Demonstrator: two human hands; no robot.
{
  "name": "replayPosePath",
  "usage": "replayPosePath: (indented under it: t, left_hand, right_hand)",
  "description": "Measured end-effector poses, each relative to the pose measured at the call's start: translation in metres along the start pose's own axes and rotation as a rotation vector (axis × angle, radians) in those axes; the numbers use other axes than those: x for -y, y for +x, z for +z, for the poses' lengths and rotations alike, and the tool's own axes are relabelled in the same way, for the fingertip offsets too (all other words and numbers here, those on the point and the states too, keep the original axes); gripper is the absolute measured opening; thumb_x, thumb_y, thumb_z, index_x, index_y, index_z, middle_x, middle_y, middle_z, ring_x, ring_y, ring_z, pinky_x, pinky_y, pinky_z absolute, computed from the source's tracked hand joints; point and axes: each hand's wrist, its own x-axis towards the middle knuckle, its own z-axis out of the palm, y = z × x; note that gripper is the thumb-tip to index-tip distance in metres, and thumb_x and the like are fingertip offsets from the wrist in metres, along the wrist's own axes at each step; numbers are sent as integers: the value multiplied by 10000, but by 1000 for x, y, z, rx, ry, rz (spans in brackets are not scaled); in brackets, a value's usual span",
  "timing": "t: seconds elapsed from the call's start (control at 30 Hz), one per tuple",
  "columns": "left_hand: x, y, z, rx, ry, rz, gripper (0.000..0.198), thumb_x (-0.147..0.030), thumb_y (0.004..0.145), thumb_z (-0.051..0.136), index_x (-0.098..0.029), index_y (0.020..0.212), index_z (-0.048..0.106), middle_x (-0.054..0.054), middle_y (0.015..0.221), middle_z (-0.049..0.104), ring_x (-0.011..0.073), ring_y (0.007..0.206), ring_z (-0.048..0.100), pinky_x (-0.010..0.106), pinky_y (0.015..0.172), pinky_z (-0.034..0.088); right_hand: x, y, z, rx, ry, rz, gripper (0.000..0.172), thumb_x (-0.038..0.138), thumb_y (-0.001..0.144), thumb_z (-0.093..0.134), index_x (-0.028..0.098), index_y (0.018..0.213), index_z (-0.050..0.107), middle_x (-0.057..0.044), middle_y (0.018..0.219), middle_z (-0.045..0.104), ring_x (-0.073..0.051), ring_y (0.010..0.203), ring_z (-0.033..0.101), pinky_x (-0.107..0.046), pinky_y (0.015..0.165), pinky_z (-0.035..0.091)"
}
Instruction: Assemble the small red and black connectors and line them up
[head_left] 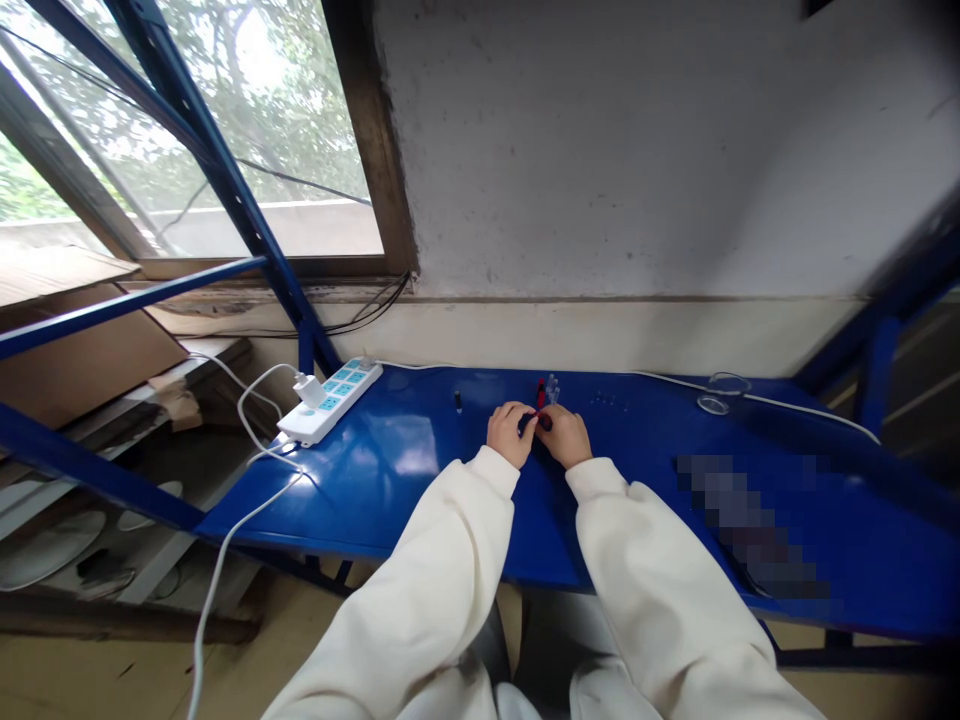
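My left hand [510, 432] and my right hand [566, 437] meet over the middle of the blue table [420, 500]. In the right fingers sits a small dark red piece [545, 421], too small to identify. The left thumb and fingers close against its left side; what they pinch is mostly hidden. Just beyond the hands stand a red tube-like piece [540, 388] and several clear little tubes [553, 387]. Left of them, apart, a small black-topped piece [458, 401] stands upright. Several tiny clear pieces [607, 401] lie to the right.
A white power strip [334, 403] with a plug lies at the table's left end, its cable [217, 580] hanging over the edge. At back right, a clear ring [712, 404] is beside a white cable [810, 415]. A pixelated dark item [750, 530] lies front right. Blue frame posts flank the table.
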Motion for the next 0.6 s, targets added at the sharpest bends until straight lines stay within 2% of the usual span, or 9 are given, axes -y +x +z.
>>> replayPosePath:
  t: [0.4,0.6]
  left_hand:
    - [-4,0,-1,72,137,-61,130,-261,773,479,-192,829,573,31,935,587,153,839,510,293,761,383]
    - [-2,2,-3,145,230,-113,96,-230,754,489,-188,807,558,35,915,585,168,838,501,298,724,377]
  right_hand:
    - [-3,0,4,24,-29,-27,91,217,725,503,182,770,575,-27,767,596,-146,750,539,-250,619,265]
    - [-6,0,4,-7,-30,-29,77,187,715,487,183,746,557,-15,734,584,-137,708,532,-250,613,260]
